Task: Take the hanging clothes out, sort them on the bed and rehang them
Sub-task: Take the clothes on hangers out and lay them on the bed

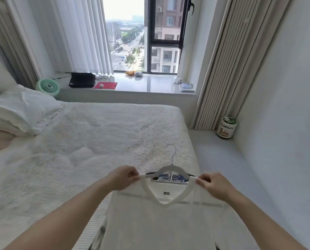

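- White sweater (161,219) held up over bed (89,141) edge, hanger (170,168) behind collar.
- Left hand (123,177), right hand (210,184): each pinching one shoulder.
- More clothes behind, count unclear.
- One can (226,127) on floor, contents hidden.

I counted one white V-neck top (161,219), one white hanger (170,168), one pillow (22,109), one green fan (48,86), one tin (226,127).
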